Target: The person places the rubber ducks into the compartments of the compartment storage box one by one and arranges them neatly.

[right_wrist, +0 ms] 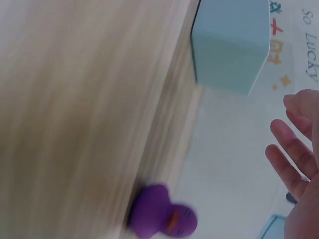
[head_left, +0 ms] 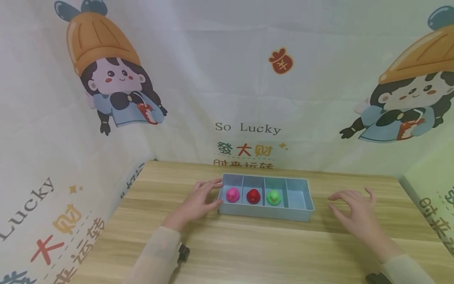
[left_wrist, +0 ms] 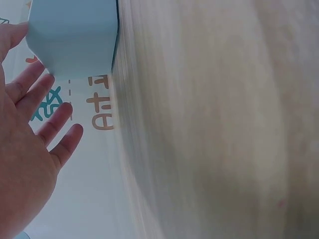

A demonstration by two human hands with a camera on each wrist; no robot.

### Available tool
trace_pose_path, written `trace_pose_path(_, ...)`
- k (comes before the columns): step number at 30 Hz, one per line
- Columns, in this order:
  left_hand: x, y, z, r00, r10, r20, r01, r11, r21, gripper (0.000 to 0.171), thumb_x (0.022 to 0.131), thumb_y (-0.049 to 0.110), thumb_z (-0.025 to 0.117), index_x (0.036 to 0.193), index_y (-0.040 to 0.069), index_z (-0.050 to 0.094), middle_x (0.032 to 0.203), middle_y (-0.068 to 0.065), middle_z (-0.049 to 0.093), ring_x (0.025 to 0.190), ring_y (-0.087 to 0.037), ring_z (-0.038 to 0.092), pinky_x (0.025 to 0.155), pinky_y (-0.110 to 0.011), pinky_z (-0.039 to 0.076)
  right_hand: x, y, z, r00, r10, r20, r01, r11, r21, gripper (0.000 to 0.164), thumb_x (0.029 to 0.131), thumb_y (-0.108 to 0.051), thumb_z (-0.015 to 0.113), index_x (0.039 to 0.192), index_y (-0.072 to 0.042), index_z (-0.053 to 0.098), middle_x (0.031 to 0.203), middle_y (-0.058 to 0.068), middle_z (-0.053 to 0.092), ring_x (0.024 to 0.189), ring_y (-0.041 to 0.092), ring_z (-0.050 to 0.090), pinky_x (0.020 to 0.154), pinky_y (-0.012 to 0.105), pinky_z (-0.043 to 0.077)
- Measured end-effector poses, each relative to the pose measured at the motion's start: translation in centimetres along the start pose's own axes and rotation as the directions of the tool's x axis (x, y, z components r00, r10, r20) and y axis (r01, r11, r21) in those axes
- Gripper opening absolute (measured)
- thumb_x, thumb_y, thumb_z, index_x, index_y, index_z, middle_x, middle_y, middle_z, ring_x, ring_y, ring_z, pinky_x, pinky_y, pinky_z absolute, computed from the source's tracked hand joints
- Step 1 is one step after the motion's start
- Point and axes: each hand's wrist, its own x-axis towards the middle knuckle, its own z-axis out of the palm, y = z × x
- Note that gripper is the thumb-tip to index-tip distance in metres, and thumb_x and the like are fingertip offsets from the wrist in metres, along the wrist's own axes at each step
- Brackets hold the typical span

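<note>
A grey-blue divided box (head_left: 266,213) stands on the table, with a pink rubber duck (head_left: 232,195), a red rubber duck (head_left: 253,196) and a green rubber duck (head_left: 274,197) in separate compartments, from left to right. At the box's left end is my left hand (head_left: 196,203), fingers spread and mostly straight, thumb and fingertips right at the edges. My right hand (head_left: 356,215) hovers off the right end, holding nothing, its thumb and index fingertip close together but apart. A purple rubber duck (right_wrist: 158,214) sits on the table in the right wrist view; it is hidden in the head view.
The wooden table (head_left: 255,244) runs back to a pale printed cloth (head_left: 213,79) hanging behind it and at both sides. A dark wrist-worn device (head_left: 183,252) shows at the left sleeve, another (head_left: 377,278) at the right.
</note>
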Motion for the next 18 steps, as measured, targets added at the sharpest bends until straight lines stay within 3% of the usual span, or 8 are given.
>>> trace_pose_path(10,-0.1,-0.1,0.1,1.0,0.011,-0.008,-0.011,1.0,-0.001,0.06,0.097,0.036,0.071,0.15,0.012,0.053,0.165,-0.003,0.042,0.145,-0.032,0.038,0.119,-0.063,0.036,-2.7,2.1,-2.9,0.999,0.048,0.022,-0.047,0.998,-0.042,0.038,0.068,-0.002,0.088,0.101,-0.012,0.073,0.099,0.013,0.076,0.102,0.025,0.058,0.114,0.075,0.009)
trace_pose_path(18,0.0,0.2,0.1,1.0,-0.012,-0.001,0.012,1.0,-0.029,0.061,0.097,0.033,0.072,0.151,0.012,0.052,0.165,-0.001,0.042,0.145,-0.032,0.038,0.119,-0.064,0.035,-4.4,3.3,-4.7,0.981,0.139,0.138,-0.118,0.982,-0.15,0.047,0.065,-0.016,0.094,0.106,-0.011,0.072,0.104,0.016,0.076,0.101,0.045,0.061,0.112,0.078,0.008)
